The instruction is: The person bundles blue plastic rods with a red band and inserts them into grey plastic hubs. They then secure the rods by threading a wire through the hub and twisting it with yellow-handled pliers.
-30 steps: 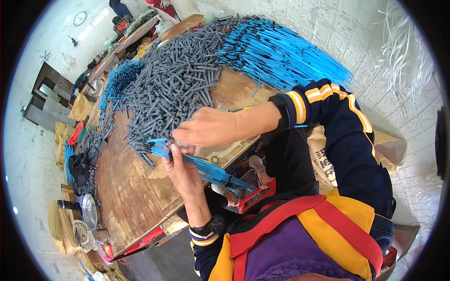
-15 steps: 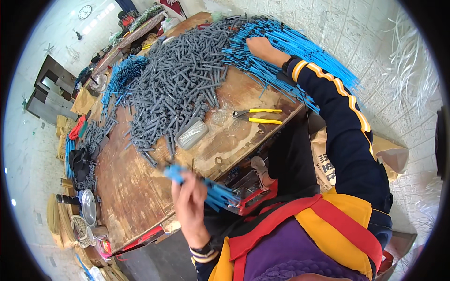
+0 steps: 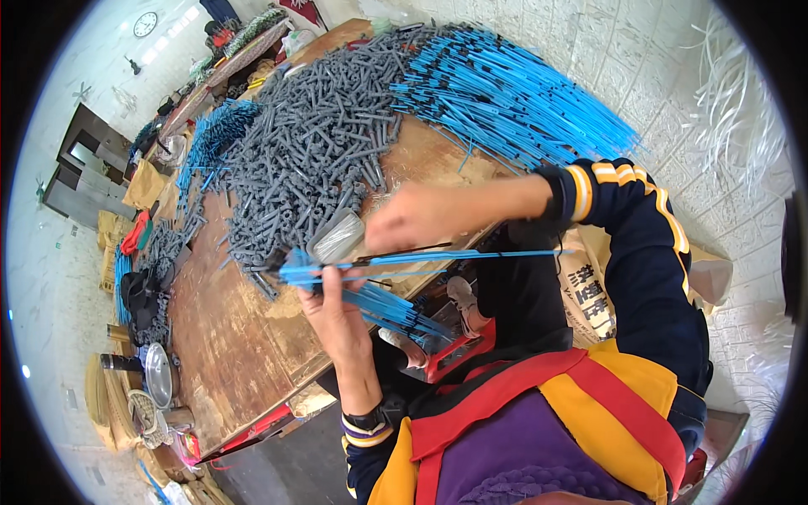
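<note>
My left hand (image 3: 332, 307), at the table's near edge, is closed round a bundle of thin blue sticks (image 3: 387, 310) with dark ends. Longer blue strands (image 3: 484, 255) stretch from that grip toward the right, past the edge. Just above them is my right hand (image 3: 421, 220), its fingers smeared by motion; whether they hold anything is unclear. A clear plastic box (image 3: 338, 239) with thin pale pieces in it stands beside my right fingertips. Behind it rises a large heap of grey ribbed plugs (image 3: 311, 143).
A wide pile of blue sticks (image 3: 522, 93) covers the far right of the wooden table (image 3: 244, 345). A smaller blue bunch (image 3: 219, 135) lies at the far left. Near the left edge stands a metal bowl (image 3: 159, 374). A printed paper sack (image 3: 585, 282) is below on the right.
My right hand has come back from the far blue pile to beside my left hand. Long blue strands now stretch out from the bundle. The yellow-handled pliers are now hidden behind my right arm.
</note>
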